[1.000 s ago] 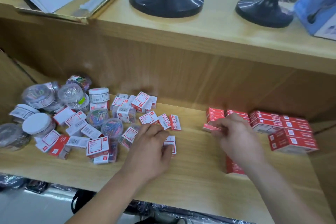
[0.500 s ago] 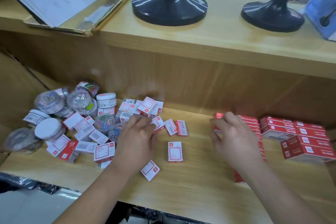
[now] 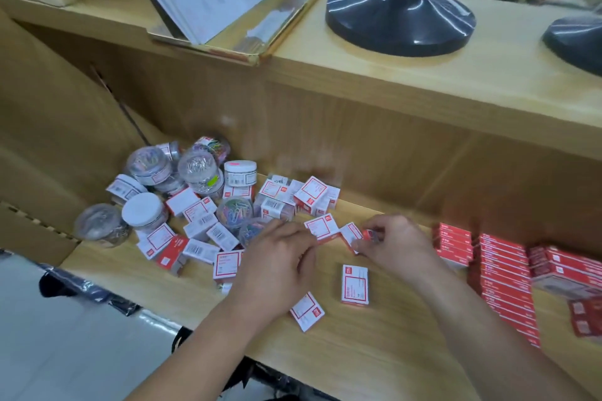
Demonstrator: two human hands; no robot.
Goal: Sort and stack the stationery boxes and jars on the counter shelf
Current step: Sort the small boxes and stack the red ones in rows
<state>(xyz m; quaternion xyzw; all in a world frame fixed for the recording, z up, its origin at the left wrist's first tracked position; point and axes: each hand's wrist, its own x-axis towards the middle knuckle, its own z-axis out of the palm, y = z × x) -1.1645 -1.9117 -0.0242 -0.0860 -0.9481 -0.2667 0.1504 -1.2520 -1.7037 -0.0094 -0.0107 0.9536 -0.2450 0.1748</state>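
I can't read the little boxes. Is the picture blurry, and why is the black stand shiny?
Head view: slightly blurry, so the labelled white box, left hand and right hand look soft; the black stand base carries bright white glare streaks.

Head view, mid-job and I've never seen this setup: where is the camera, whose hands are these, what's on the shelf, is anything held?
No machine here: one camera on a person's head looks down at their bare hands. On the wooden shelf lie clear jars of clips at left, loose white-and-red boxes in the middle, stacked red boxes at right. The right hand pinches a small red box. The left hand reaches a labelled box; whether it grips is unclear.
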